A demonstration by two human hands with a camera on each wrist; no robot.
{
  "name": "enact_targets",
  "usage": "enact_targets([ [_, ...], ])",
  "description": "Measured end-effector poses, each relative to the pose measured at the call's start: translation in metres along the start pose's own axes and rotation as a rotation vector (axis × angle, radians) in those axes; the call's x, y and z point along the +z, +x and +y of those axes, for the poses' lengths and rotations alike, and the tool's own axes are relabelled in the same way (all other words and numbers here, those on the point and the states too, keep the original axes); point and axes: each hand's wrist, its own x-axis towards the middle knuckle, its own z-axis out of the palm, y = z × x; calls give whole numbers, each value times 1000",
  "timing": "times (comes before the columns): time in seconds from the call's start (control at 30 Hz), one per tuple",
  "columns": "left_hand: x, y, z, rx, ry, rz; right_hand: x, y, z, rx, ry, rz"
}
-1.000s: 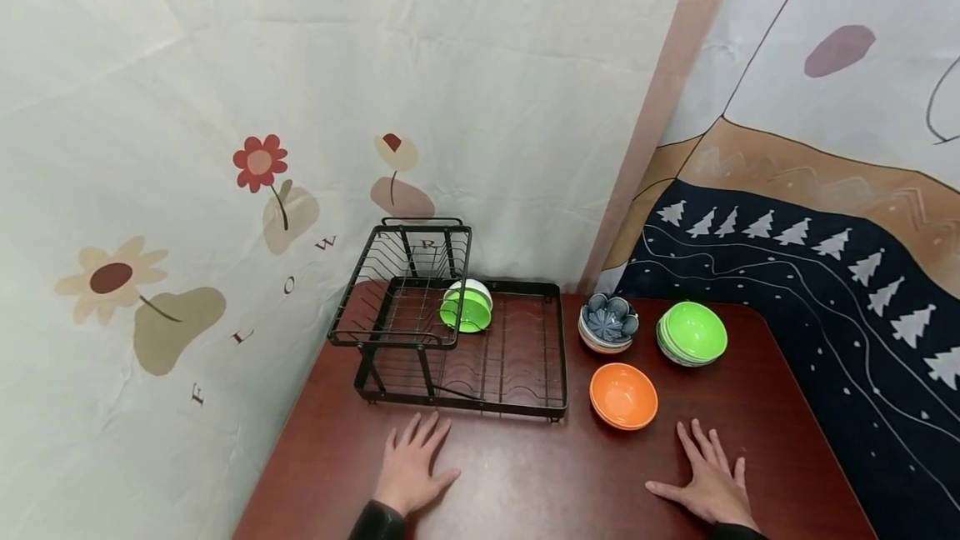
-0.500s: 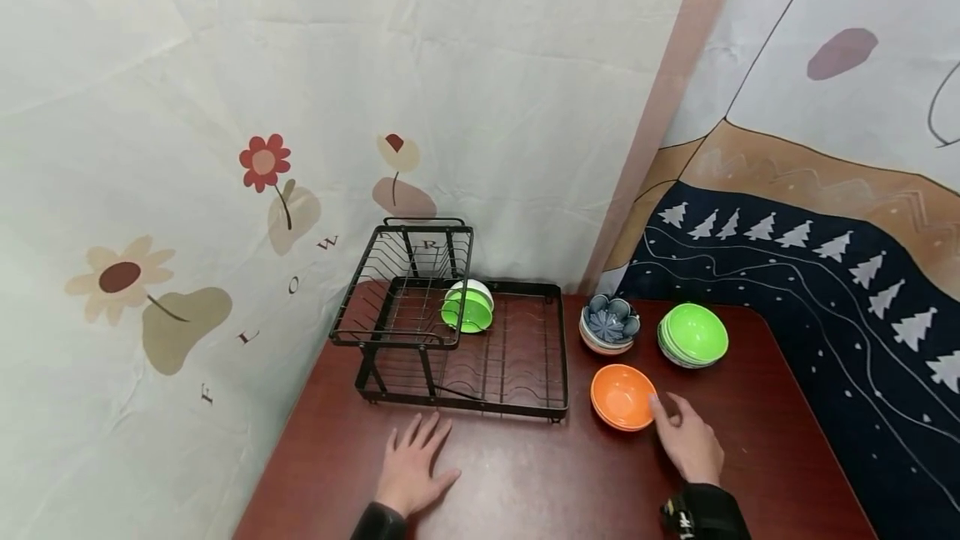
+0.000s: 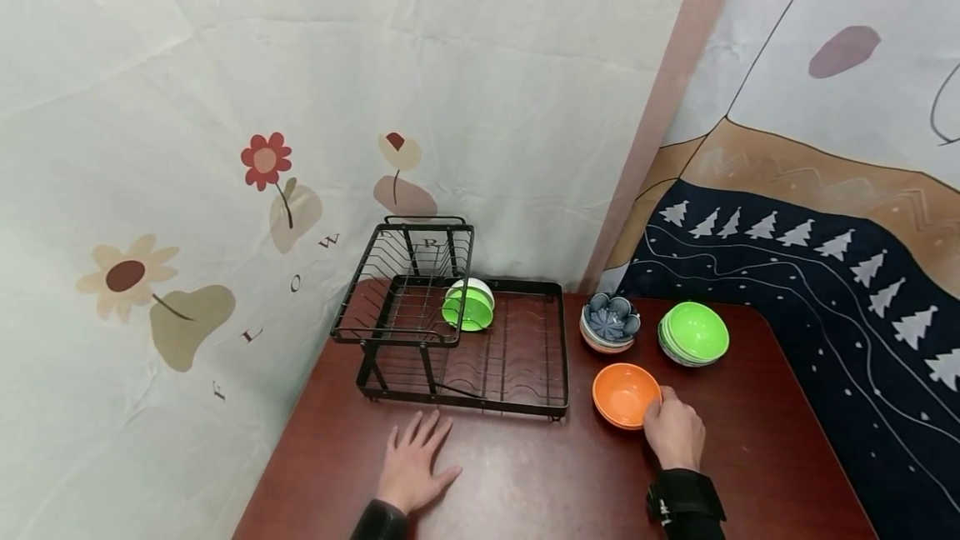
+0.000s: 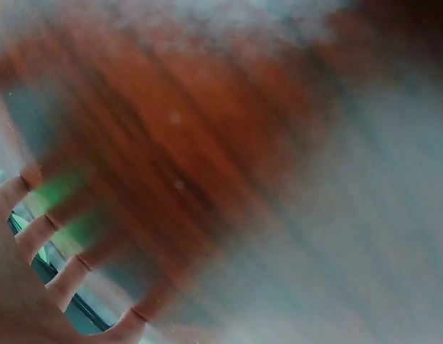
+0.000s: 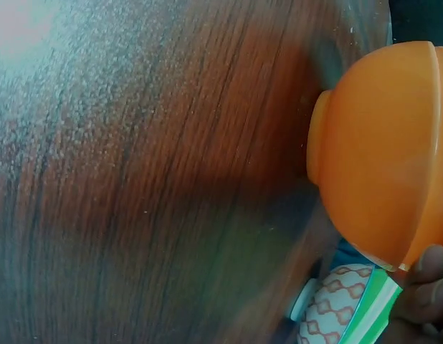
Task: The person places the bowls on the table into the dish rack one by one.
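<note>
Two nested orange bowls (image 3: 626,394) sit on the table toward its right side. My right hand (image 3: 675,433) pinches the right rim of the orange bowls. In the right wrist view the orange bowl (image 5: 379,150) shows from its side, with curled fingers (image 5: 429,276) at the rim. My left hand (image 3: 414,465) rests palm down on the table with its fingers spread, just in front of the black dish rack (image 3: 495,407). The left wrist view shows the left hand's fingers (image 4: 67,276) spread over the glossy wood.
Inside the rack a green bowl (image 3: 472,315) leans against a white one. A stack topped by a blue-grey flower-shaped bowl (image 3: 606,323) stands behind the orange bowls, and a green-topped stack (image 3: 697,332) to its right. Fabric-covered walls (image 3: 525,107) border the table.
My right hand has moved left and forward from lying spread on the table to the orange bowls' right rim, and its fingers have closed there. The left hand stays in place.
</note>
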Motion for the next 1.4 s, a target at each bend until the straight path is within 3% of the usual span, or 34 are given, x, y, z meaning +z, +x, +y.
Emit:
enact_targets([
  [0.4, 1, 0, -1, 0, -45, 3, -14, -7, -3, 15, 174, 157],
  [0.67, -5, 5, 2, -5, -5, -17, -12, -10, -13, 17, 200, 151],
  [0.8, -13, 14, 12, 80, 22, 31, 1, -12, -28, -40, 225, 158],
  [0.87, -19, 18, 21, 143, 2, 60, 18, -9, -30, -100, 226, 217],
  [0.97, -25, 23, 37, 210, -80, 106, 25, -11, -48, -157, 237, 224],
  [1.07, -27, 26, 51, 229, -233, 151, 25, -18, -68, -188, 255, 213],
  [1.1, -22, 28, 52, 256, -288, 189, 23, -22, -75, -201, 272, 207],
  [1.2, -26, 31, 65, 297, -447, 215, 43, -18, -73, -269, 264, 279],
  [1.3, -35, 40, 82, 313, -604, 173, 47, -25, -83, -322, 280, 289],
  [1.4, -52, 51, 105, 258, -850, 40, 36, -40, -105, -344, 317, 236],
])
